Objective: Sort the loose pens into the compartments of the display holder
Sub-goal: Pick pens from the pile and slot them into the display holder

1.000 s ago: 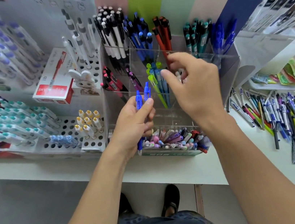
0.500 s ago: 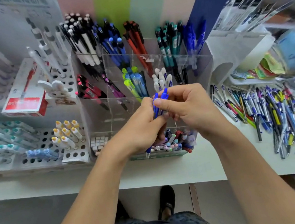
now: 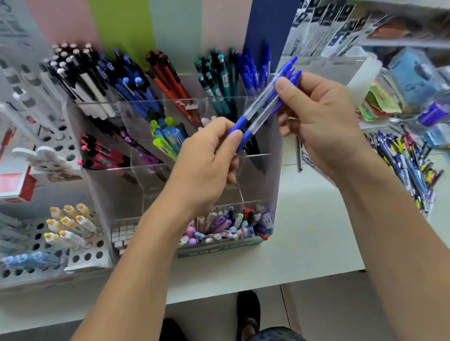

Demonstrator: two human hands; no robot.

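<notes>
My left hand (image 3: 204, 156) and right hand (image 3: 317, 117) each grip an end of two blue-and-clear plastic click pens (image 3: 262, 104), held above the clear acrylic compartmented display holder (image 3: 248, 178) on the white counter (image 3: 301, 246).

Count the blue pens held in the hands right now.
2 blue pens, side by side, the left hand gripping their lower ends, the right hand pinching near the tops. More could be hidden behind the fingers.

Both forearms extended forward; left grip (image 3: 210, 155) fingers curled, pinching; right grip (image 3: 317, 117) raised higher, thumb pinching.
</notes>
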